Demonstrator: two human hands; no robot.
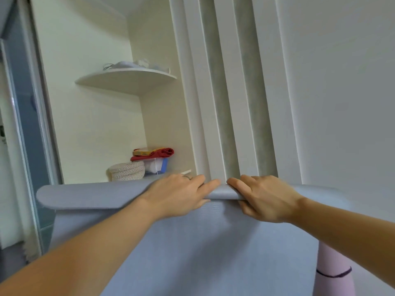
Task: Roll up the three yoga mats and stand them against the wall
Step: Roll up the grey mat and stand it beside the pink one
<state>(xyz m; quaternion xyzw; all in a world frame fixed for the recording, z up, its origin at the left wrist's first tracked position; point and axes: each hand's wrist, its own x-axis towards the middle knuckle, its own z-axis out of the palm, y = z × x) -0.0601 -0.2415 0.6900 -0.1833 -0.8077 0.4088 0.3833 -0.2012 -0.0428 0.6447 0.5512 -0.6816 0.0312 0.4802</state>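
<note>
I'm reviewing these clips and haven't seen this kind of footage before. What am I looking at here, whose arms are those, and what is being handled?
This is one picture from a camera worn on a person's head, so the arms are the wearer's own. The left hand and right hand both press on the rolled end of a blue-grey yoga mat, whose unrolled part stretches toward the camera. At lower right is a pink mat, already rolled and banded. Behind are a woven basket and a corner shelf.

Single head-worn wide-angle view, close over both forearms, facing forward towards wall and shelf
</note>
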